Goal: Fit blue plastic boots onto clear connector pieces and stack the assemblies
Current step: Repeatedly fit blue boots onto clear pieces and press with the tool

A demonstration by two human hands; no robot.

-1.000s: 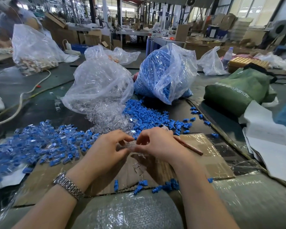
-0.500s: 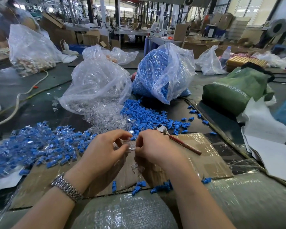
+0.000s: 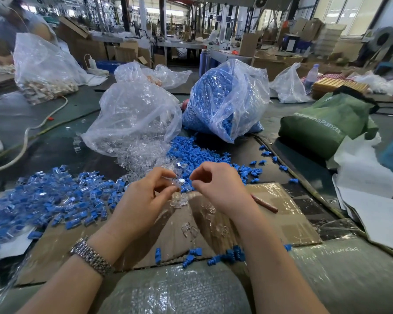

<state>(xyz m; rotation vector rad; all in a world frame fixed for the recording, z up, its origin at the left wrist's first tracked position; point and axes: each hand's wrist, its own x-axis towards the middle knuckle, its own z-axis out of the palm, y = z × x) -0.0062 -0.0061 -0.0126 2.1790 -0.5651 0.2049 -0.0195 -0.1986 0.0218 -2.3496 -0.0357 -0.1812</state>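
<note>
My left hand (image 3: 143, 200) pinches a clear connector piece (image 3: 176, 183) between thumb and fingers, above the cardboard sheet (image 3: 288, 220). My right hand (image 3: 220, 186) is just right of it, its fingertips curled and a small gap away from the piece; I see nothing in it. Loose blue boots (image 3: 200, 155) lie in a heap just beyond my hands, next to spilled clear connectors (image 3: 141, 159). A pile of finished blue-and-clear assemblies (image 3: 50, 198) spreads on the left. A few clear pieces (image 3: 188, 230) and blue boots (image 3: 227, 257) lie on the cardboard near me.
A clear bag of connectors (image 3: 134, 118) and a bag of blue boots (image 3: 227, 100) stand behind the heaps. A green bag (image 3: 327, 123) and white papers (image 3: 368, 193) lie right. A red-brown tool (image 3: 264, 203) rests on the cardboard. Cables (image 3: 25, 141) run left. Another person (image 3: 16, 28) works far left.
Both hands have risen slightly and moved apart. The right hand has let go of the clear piece, which now stays in the left hand alone.
</note>
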